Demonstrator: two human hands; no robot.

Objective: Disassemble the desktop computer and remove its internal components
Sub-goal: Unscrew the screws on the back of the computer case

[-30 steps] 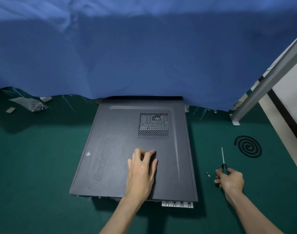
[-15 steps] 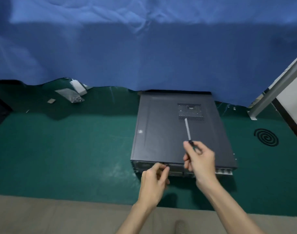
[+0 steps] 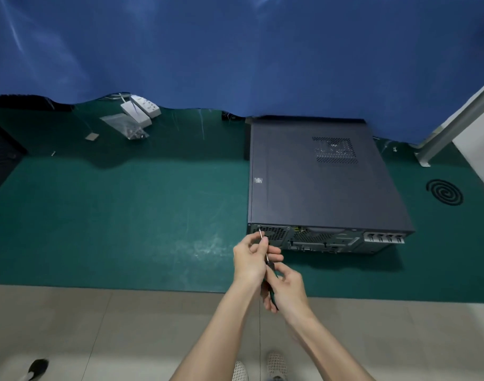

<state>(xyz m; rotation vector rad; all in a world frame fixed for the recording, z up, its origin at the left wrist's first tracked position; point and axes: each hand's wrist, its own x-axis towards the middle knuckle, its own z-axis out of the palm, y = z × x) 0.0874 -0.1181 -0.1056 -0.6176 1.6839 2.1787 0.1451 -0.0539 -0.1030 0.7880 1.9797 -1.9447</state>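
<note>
**Screwdriver set to a rear-panel screw**

The green desk (image 3: pixel 125 215) carries the desktop computer (image 3: pixel 317 188), which lies flat at the right. Its side panel is on, and its rear faces the person so the screws can be reached. The right hand (image 3: pixel 286 287) grips the screwdriver (image 3: pixel 263 242) by its handle, ready to turn it. The left hand (image 3: pixel 252 259) pinches the shaft with its fingers (image 3: pixel 272 254), seemingly steadying the tip on the screw (image 3: pixel 259 226) at the rear's upper left corner.

- My left hand (image 3: pixel 249 261) reaches forward, thumb and fingertips pinching the shaft of the screwdriver (image 3: pixel 266 255).
- My right hand (image 3: pixel 287 287) sits just behind it, fingers curled round the handle.
- Both my forearms are bare and converge toward the hands.
</note>
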